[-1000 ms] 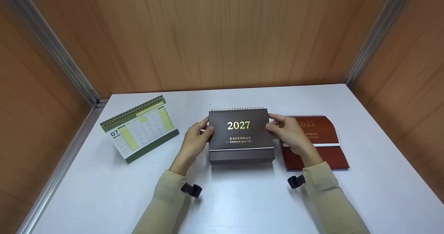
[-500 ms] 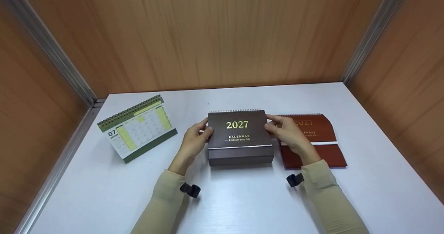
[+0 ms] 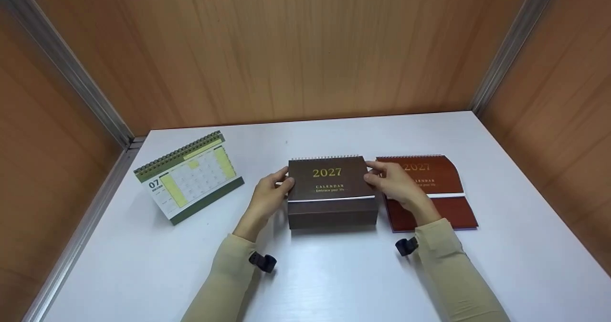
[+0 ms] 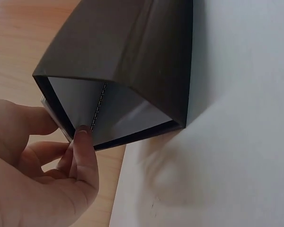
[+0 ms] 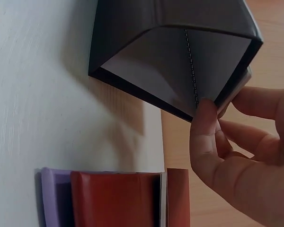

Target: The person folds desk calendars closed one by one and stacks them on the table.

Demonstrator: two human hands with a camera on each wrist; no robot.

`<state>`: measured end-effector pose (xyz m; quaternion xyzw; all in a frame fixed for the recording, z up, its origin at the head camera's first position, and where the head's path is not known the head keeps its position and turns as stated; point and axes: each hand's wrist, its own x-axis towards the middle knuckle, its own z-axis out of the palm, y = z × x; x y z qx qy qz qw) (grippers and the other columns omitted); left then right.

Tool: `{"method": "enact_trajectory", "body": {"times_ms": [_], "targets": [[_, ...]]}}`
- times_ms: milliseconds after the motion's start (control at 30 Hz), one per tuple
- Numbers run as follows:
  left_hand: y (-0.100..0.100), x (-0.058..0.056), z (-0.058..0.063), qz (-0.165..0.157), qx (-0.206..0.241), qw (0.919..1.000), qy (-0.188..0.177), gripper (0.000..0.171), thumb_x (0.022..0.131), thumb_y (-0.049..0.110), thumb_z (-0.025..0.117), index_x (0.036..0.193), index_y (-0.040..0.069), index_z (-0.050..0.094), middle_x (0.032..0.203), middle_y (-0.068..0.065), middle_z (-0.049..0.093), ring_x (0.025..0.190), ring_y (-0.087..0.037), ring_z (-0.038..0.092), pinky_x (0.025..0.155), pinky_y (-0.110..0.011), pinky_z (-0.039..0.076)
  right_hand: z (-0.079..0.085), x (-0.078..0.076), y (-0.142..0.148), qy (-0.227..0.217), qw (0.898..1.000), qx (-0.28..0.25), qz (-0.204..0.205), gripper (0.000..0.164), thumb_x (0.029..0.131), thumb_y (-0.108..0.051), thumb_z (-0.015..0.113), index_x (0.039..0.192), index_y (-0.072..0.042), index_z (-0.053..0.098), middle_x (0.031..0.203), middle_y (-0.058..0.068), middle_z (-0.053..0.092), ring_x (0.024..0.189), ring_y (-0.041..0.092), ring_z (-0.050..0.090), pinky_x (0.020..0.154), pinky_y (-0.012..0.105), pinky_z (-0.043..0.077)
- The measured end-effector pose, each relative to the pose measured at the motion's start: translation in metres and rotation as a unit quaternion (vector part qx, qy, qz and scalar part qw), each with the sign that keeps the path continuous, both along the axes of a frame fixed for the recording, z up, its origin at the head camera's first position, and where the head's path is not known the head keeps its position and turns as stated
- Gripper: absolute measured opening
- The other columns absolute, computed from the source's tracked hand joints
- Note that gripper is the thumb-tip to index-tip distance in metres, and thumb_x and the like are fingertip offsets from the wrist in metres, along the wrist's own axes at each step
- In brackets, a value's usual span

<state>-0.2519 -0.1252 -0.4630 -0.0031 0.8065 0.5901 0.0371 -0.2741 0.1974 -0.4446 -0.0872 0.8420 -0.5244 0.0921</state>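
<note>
A dark brown desk calendar (image 3: 329,214) marked 2027 stands in the middle of the table, its cover leaning back and its spiral binding along the far top edge. My left hand (image 3: 267,193) pinches its left side edge between thumb and fingers. On the opposite side, my right hand (image 3: 400,184) pinches the right edge the same way. Both wrist views look into the hollow triangular ends of the calendar (image 4: 154,61), with the thumb of the left hand (image 4: 52,189) and of the right hand (image 5: 236,175) at the opening's edge.
A red 2027 calendar (image 3: 446,212) lies to the right, partly behind the right hand and forearm. To the left, a green and white calendar (image 3: 200,179) stands at an angle, showing month 07. Wood-grain panels (image 3: 305,50) enclose the white table (image 3: 324,274) at back and sides.
The brown calendar has tilted further back: its cover looks flatter, its top edge sits lower, and more of its front lower panel shows. Both hands have kept their grip, barely moving.
</note>
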Motion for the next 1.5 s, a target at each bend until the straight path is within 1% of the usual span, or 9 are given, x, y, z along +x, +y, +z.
{"method": "enact_trajectory", "body": {"times_ms": [200, 467, 633, 800, 900, 1000, 1100, 1300, 1500], "targets": [[-0.001, -0.001, -0.004, -0.003, -0.016, 0.9999, 0.001, 0.054, 0.109, 0.022, 0.060, 0.158, 0.004, 0.049, 0.134, -0.015, 0.065, 0.112, -0.024, 0.067, 0.097, -0.039, 0.057, -0.004, -0.001, 0.001, 0.004, 1.000, 0.018, 0.007, 0.054, 0.107, -0.015, 0.063, 0.155, 0.004, 0.049, 0.127, 0.020, 0.071, 0.100, 0.018, 0.066, 0.088, 0.025, 0.052], [0.000, -0.001, -0.005, -0.012, -0.066, 0.9977, 0.009, 0.053, 0.110, 0.026, 0.058, 0.157, 0.004, 0.050, 0.141, -0.017, 0.067, 0.117, -0.026, 0.069, 0.101, -0.044, 0.056, -0.010, -0.002, 0.001, -0.005, 0.999, 0.041, 0.011, 0.054, 0.108, -0.015, 0.061, 0.156, 0.005, 0.047, 0.149, 0.025, 0.058, 0.126, 0.029, 0.056, 0.114, 0.045, 0.043], [-0.002, 0.001, -0.008, -0.018, -0.092, 0.9956, 0.000, 0.053, 0.110, 0.028, 0.058, 0.157, 0.006, 0.050, 0.140, -0.015, 0.068, 0.110, -0.024, 0.069, 0.103, -0.046, 0.054, -0.012, -0.001, 0.000, -0.011, 0.998, 0.052, 0.015, 0.055, 0.108, -0.015, 0.060, 0.157, 0.005, 0.045, 0.155, 0.025, 0.053, 0.120, 0.031, 0.057, 0.110, 0.045, 0.045], [-0.004, 0.002, -0.011, -0.031, -0.103, 0.9942, -0.004, 0.053, 0.111, 0.029, 0.056, 0.158, 0.005, 0.050, 0.138, -0.015, 0.069, 0.103, -0.021, 0.067, 0.101, -0.045, 0.054, -0.011, 0.001, -0.002, -0.006, 0.997, 0.067, 0.033, 0.057, 0.108, -0.016, 0.059, 0.157, 0.007, 0.043, 0.159, 0.028, 0.047, 0.136, 0.037, 0.053, 0.118, 0.053, 0.041], [-0.005, 0.003, -0.012, -0.036, -0.102, 0.9941, -0.007, 0.054, 0.111, 0.030, 0.055, 0.158, 0.004, 0.049, 0.131, -0.014, 0.072, 0.098, -0.019, 0.065, 0.096, -0.043, 0.054, -0.010, 0.001, -0.001, -0.003, 0.996, 0.076, 0.040, 0.058, 0.108, -0.017, 0.060, 0.158, 0.007, 0.043, 0.150, 0.026, 0.056, 0.118, 0.032, 0.063, 0.108, 0.047, 0.049], [-0.005, 0.004, -0.013, -0.037, -0.101, 0.9942, -0.005, 0.055, 0.111, 0.030, 0.056, 0.158, 0.004, 0.048, 0.126, -0.012, 0.073, 0.095, -0.020, 0.065, 0.092, -0.042, 0.054, -0.008, 0.001, 0.000, -0.008, 0.996, 0.079, 0.044, 0.059, 0.108, -0.018, 0.061, 0.159, 0.005, 0.042, 0.113, 0.019, 0.068, 0.084, 0.019, 0.061, 0.084, 0.036, 0.051], [-0.005, 0.004, -0.012, -0.042, -0.104, 0.9937, 0.002, 0.055, 0.111, 0.029, 0.055, 0.159, 0.004, 0.048, 0.131, -0.014, 0.072, 0.102, -0.022, 0.068, 0.095, -0.044, 0.055, -0.006, 0.002, 0.001, -0.016, 0.995, 0.086, 0.045, 0.061, 0.108, -0.020, 0.061, 0.160, 0.004, 0.041, 0.099, 0.013, 0.065, 0.075, 0.017, 0.059, 0.081, 0.035, 0.050], [-0.005, 0.004, -0.010, -0.057, -0.113, 0.9919, -0.007, 0.058, 0.110, 0.030, 0.055, 0.163, 0.010, 0.043, 0.149, -0.019, 0.061, 0.132, -0.034, 0.063, 0.109, -0.051, 0.052, 0.002, 0.007, 0.000, 0.005, 0.991, 0.123, 0.052, 0.062, 0.108, -0.026, 0.061, 0.160, 0.002, 0.043, 0.155, 0.025, 0.054, 0.126, 0.034, 0.061, 0.115, 0.054, 0.044], [-0.004, 0.004, -0.007, -0.058, -0.147, 0.9873, 0.019, 0.059, 0.109, 0.027, 0.058, 0.163, 0.008, 0.043, 0.155, -0.025, 0.051, 0.136, -0.044, 0.057, 0.115, -0.056, 0.046, 0.015, 0.015, -0.004, 0.023, 0.991, 0.105, 0.074, 0.066, 0.107, -0.027, 0.062, 0.164, -0.005, 0.038, 0.164, 0.026, 0.042, 0.142, 0.047, 0.050, 0.114, 0.061, 0.046]]}}
